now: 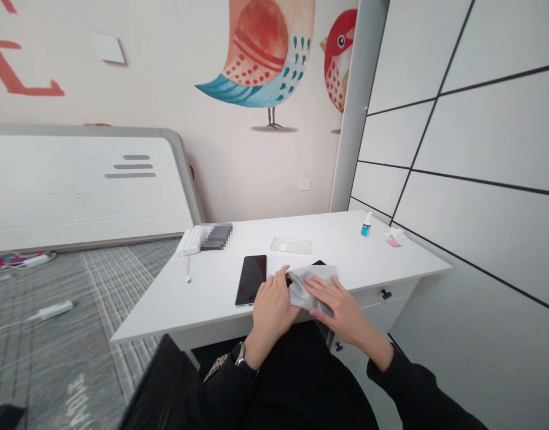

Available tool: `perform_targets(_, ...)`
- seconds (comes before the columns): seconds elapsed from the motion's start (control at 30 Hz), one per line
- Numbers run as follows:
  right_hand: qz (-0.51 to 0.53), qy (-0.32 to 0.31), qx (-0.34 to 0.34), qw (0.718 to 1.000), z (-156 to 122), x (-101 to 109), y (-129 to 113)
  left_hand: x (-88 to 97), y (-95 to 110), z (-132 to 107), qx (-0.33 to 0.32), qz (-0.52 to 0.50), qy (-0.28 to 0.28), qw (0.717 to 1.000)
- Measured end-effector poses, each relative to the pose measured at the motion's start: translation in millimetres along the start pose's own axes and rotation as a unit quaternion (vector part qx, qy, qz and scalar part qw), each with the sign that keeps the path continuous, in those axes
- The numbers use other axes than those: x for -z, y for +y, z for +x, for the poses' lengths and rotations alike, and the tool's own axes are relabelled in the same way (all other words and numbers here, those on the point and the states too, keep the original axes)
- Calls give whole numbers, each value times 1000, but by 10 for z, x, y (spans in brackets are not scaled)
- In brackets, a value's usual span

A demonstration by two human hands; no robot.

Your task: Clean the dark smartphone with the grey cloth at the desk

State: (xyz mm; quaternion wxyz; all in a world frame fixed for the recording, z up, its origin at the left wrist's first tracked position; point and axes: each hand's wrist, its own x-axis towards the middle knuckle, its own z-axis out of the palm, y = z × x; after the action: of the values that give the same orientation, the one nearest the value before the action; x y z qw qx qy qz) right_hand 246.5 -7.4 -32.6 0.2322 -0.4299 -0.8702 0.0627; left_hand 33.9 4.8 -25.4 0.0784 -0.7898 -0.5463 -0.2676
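Observation:
A light grey cloth covers most of a dark, flat phone, of which only black edges show. My left hand grips the phone at its left side, thumb below and fingers around the edge. On top of the cloth lies my right hand, pressing and holding it against the phone with fingers close together. Just left of my left hand, a black tablet or large phone rests face up on the table. A clear phone case lies behind my hands.
The white table carries a small blue-labelled spray bottle, pink and white scraps, a white power strip and a blurred-out dark item. Drawers sit below at right; a white panelled cabinet stands alongside.

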Motion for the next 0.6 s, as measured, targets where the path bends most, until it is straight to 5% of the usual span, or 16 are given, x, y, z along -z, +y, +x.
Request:
perform_targets(0.1,-56,47,-73,995,40,73,267,4,-5,11,0,-14,3,1000)
perform_targets(0.2,-101,72,-107,987,251,-8,247,12,-8,15,3,-19,-3,1000)
perform_targets(0.3,-76,61,-67,993,399,-179,-73,6,-9,11,9,-17,-9,1000)
perform_targets(0.43,-5,34,6,999,266,-266,-432,-29,-14,2,2,14,7,1000)
perform_targets(0.6,3,33,-6,999,-35,-98,-159,-13,-6,16,7,14,-4,1000)
